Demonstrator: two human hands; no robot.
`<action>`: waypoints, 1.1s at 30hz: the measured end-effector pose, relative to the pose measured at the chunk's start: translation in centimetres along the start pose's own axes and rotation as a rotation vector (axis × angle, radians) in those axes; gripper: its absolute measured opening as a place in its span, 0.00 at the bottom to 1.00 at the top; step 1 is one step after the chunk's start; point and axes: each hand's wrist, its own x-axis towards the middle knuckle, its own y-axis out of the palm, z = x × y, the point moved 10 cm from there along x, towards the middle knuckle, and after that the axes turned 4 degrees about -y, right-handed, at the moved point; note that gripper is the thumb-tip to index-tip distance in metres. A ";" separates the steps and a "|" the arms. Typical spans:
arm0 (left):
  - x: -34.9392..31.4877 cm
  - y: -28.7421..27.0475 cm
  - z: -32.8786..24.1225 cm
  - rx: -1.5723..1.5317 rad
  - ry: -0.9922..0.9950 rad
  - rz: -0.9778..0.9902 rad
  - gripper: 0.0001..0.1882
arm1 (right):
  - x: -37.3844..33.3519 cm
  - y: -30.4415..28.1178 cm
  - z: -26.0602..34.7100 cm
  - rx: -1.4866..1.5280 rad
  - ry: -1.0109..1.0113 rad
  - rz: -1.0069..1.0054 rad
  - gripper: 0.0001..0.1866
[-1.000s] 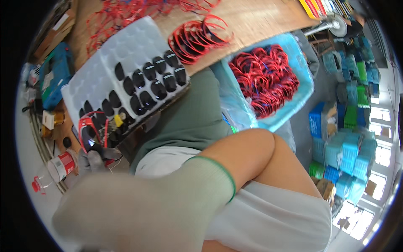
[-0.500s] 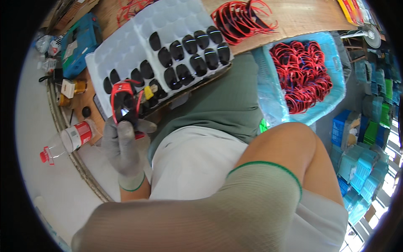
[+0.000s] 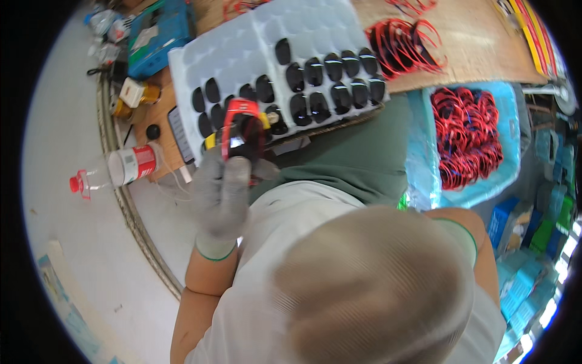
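Note:
My left hand, in a grey glove, is closed on a pair of red-framed sunglasses with dark lenses. It holds them over the near edge of a pale tray with round hollows, where several loose dark lenses lie in rows. Small yellow pieces show on either side of the frame; what they belong to is unclear. My right hand, gloved too, is raised very close to the camera, over my lap. Motion smears it and its fingers cannot be made out.
A blue crate at the right holds many red frames. More red frames lie on the wooden table. On the left are a teal case, a plastic bottle, a phone and small jars.
The view has shifted, so the tray and table appear further right. My right hand has swung from low across my lap to right of centre. The left hand keeps holding the sunglasses.

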 end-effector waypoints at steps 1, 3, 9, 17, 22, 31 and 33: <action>0.4 0.5 -0.6 0.014 0.031 0.066 0.16 | -0.1 -0.9 0.4 -0.010 -0.016 -0.033 0.12; 0.0 0.9 -1.0 0.052 -0.053 0.048 0.14 | -0.3 -2.0 1.6 -0.006 -0.071 -0.047 0.12; 0.0 1.9 -1.6 0.158 -0.048 0.161 0.12 | -1.6 2.5 3.6 0.196 -0.246 0.468 0.10; -0.3 1.7 -1.1 0.103 -0.006 0.151 0.10 | 2.6 3.1 3.6 0.121 -0.110 0.118 0.08; -0.2 1.9 -2.6 0.223 0.011 0.180 0.07 | 0.5 2.2 -2.9 -0.067 0.167 0.332 0.10; -1.2 3.8 -4.1 0.330 0.240 0.370 0.09 | -10.2 2.1 -13.7 0.748 1.097 -0.198 0.16; -1.5 4.0 -4.5 0.377 0.170 0.521 0.10 | -9.1 3.0 -13.5 0.985 1.055 -0.309 0.16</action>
